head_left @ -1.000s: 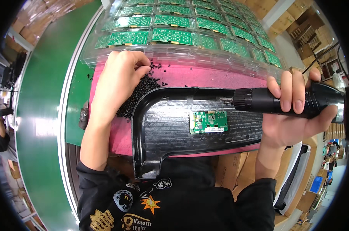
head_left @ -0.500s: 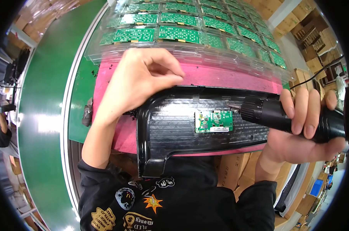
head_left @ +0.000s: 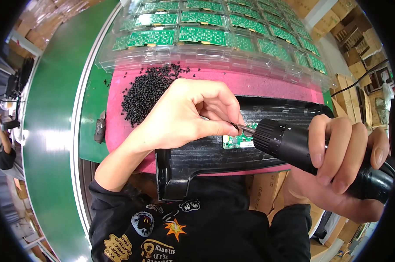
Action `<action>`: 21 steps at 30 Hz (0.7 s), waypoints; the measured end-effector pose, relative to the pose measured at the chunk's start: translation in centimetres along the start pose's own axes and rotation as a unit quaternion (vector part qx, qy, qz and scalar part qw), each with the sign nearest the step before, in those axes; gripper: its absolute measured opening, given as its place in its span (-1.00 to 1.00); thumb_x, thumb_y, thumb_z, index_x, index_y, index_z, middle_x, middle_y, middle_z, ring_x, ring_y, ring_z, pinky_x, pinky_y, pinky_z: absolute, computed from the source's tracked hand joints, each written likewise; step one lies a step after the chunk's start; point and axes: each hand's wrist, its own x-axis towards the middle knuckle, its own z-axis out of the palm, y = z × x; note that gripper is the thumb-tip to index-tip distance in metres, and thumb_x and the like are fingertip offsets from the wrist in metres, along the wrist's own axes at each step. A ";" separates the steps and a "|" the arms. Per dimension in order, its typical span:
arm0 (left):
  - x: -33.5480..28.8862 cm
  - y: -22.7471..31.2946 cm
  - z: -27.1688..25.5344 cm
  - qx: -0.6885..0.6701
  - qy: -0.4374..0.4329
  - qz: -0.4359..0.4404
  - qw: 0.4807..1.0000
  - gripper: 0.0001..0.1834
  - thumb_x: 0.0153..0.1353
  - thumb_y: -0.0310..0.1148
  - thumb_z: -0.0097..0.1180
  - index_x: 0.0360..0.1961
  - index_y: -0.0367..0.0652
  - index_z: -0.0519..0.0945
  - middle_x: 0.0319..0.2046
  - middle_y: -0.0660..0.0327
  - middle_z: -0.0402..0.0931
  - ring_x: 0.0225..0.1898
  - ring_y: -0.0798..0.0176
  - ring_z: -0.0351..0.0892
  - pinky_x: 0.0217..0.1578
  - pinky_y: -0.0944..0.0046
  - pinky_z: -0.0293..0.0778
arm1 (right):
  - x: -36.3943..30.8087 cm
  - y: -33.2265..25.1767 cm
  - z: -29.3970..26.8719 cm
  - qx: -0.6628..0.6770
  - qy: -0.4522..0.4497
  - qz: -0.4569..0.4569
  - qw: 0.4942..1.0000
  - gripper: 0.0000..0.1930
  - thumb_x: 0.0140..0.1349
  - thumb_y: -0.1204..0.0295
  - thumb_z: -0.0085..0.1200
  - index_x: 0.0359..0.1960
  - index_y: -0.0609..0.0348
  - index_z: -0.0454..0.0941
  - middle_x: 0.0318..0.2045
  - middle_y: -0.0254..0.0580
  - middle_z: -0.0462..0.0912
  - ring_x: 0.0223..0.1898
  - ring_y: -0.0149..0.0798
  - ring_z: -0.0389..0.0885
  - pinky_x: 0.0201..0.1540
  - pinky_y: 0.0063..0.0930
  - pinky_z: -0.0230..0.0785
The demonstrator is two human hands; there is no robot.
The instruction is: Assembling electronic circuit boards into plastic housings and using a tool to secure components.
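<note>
My right hand [head_left: 343, 161] is wrapped round a black electric screwdriver [head_left: 284, 142], its metal bit pointing left. At the bit's tip, my left hand [head_left: 193, 113] pinches a small black screw [head_left: 235, 126] between thumb and forefinger. Both hands are above a black plastic housing [head_left: 193, 163] that lies on a pink mat. A small green circuit board [head_left: 232, 143] sits inside the housing, partly hidden by my left fingers and the screwdriver.
A heap of small black screws [head_left: 143, 96] lies on the pink mat [head_left: 289, 89], left of the housing. Clear plastic trays [head_left: 215, 56] of green circuit boards stand behind. On the left runs a green surface [head_left: 53, 131] with a metal rail. A dark lump [head_left: 100, 127] lies beside the mat.
My left hand has moved right and down from the housing's far edge to the screwdriver bit, uncovering the screw heap. The screwdriver has shifted slightly left, its bit now over the board.
</note>
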 end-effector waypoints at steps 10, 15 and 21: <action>-0.1 -0.2 0.2 0.100 -0.006 0.051 0.994 -0.81 0.03 -0.72 0.33 -0.39 -0.30 0.57 -0.37 0.12 0.70 -0.31 0.35 0.72 -0.27 0.40 0.64 | -0.5 -0.4 -0.1 -0.065 -0.031 0.048 0.996 -0.48 -0.02 0.06 0.40 -0.14 -0.03 0.41 -0.61 -0.56 0.51 -0.61 -0.58 0.41 -0.40 -0.63 0.31; 0.1 -0.3 0.3 0.093 -0.010 -0.020 0.995 -0.80 0.05 -0.69 0.33 -0.33 -0.29 0.57 -0.37 0.16 0.69 -0.28 0.34 0.72 -0.24 0.38 0.64 | -0.4 -0.9 -1.0 -0.063 -0.038 0.057 0.996 -0.46 -0.02 0.05 0.41 -0.14 0.00 0.40 -0.63 -0.54 0.50 -0.62 -0.55 0.42 -0.40 -0.61 0.31; 0.4 -1.6 0.1 0.277 -0.020 0.074 0.958 -0.81 0.07 -0.62 0.28 -0.26 -0.29 0.59 -0.38 0.17 0.68 -0.29 0.21 0.73 -0.29 0.28 0.59 | 0.1 -2.2 -3.0 -0.090 -0.032 0.120 0.988 -0.42 0.06 -0.04 0.36 -0.10 0.07 0.40 -0.60 -0.49 0.48 -0.57 -0.50 0.41 -0.33 -0.55 0.25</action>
